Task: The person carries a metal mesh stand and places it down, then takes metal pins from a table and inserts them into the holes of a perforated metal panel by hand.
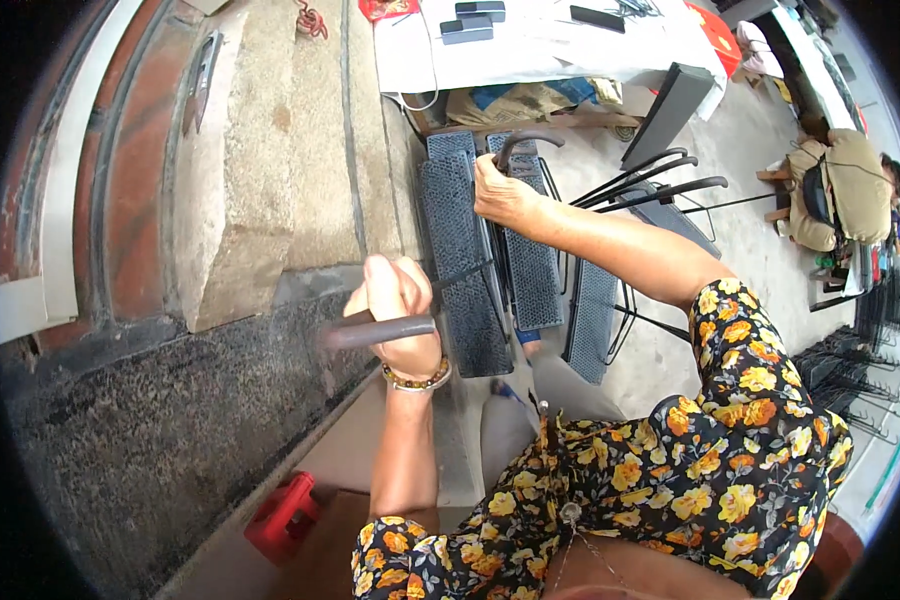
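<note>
My left hand (395,310), with a beaded bracelet at its wrist, is closed around a dark curved handle (407,330) whose outer end is blurred. From near that fist a thin black rod runs right to the dark metal frames. Higher up, my right hand (502,192) grips another hooked, dark-sleeved handle (532,138) above the panels. Below both hands stand several black metal frames with dark perforated panels (462,270), set side by side. More hooked handles (660,175) stick out to the right of my right forearm. What the frames belong to, I cannot tell.
Beyond the frames is a white-covered table (530,62) bearing dark boxes; a grey panel (670,115) leans by it. A concrete ledge (270,170) borders the left. A red container (282,518) is low left. A person in beige (858,190) and black wire frames (865,385) are far right.
</note>
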`<act>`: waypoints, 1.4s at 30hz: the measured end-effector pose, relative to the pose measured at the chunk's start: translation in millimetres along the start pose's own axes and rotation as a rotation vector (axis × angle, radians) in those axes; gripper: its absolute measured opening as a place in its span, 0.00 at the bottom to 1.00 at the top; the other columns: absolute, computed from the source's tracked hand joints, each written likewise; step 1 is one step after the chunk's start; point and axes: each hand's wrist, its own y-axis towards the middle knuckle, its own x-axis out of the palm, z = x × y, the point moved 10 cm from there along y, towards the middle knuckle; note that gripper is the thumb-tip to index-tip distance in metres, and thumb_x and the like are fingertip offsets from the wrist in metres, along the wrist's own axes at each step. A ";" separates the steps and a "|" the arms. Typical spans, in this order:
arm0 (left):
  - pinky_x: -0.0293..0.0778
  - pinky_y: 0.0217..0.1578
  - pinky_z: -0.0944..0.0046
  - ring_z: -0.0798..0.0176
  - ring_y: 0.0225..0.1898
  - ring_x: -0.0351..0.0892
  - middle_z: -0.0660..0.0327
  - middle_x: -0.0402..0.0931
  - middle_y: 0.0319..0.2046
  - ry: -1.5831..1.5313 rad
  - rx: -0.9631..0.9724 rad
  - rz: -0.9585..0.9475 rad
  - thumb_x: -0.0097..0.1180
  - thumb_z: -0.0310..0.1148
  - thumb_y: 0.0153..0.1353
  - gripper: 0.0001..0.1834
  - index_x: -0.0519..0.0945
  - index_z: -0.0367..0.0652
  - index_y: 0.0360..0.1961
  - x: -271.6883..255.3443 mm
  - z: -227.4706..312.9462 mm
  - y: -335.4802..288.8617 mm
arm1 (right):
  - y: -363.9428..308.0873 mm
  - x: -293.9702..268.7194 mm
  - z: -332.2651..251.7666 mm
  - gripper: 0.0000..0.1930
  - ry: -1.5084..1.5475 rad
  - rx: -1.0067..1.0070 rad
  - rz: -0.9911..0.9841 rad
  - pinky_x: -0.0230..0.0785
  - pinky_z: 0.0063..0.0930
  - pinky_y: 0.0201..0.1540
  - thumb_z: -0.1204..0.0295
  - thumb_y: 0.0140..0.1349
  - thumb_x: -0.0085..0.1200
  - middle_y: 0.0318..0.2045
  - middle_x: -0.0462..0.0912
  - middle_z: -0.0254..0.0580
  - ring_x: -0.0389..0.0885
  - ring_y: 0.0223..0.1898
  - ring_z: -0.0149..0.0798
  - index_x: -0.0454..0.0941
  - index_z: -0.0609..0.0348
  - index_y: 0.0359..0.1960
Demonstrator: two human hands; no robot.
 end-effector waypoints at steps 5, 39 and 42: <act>0.40 0.11 0.70 0.76 0.10 0.44 0.71 0.47 0.09 0.121 0.043 -0.078 0.36 0.37 0.67 0.23 0.54 0.47 0.13 44.6 -28.9 35.5 | 4.2 34.7 7.9 0.14 0.030 0.039 0.060 0.58 0.40 0.36 0.63 0.49 0.47 0.17 0.78 0.40 0.75 0.25 0.43 0.81 0.59 0.21; 0.40 0.11 0.71 0.75 0.09 0.43 0.69 0.50 0.08 0.142 -0.077 0.010 0.38 0.44 0.66 0.24 0.55 0.50 0.13 148.1 -89.5 56.1 | -95.9 106.5 -5.2 0.12 1.892 1.166 0.116 0.70 0.49 0.31 0.68 0.62 0.46 0.27 0.77 0.62 0.78 0.31 0.61 0.65 0.67 0.33; 0.49 0.14 0.69 0.71 0.11 0.50 0.67 0.55 0.11 0.219 -0.153 -0.034 0.35 0.44 0.67 0.21 0.57 0.48 0.17 153.9 -91.0 62.3 | -93.3 107.6 10.9 0.11 1.761 1.233 0.277 0.72 0.47 0.27 0.68 0.61 0.46 0.27 0.78 0.62 0.79 0.28 0.59 0.67 0.68 0.33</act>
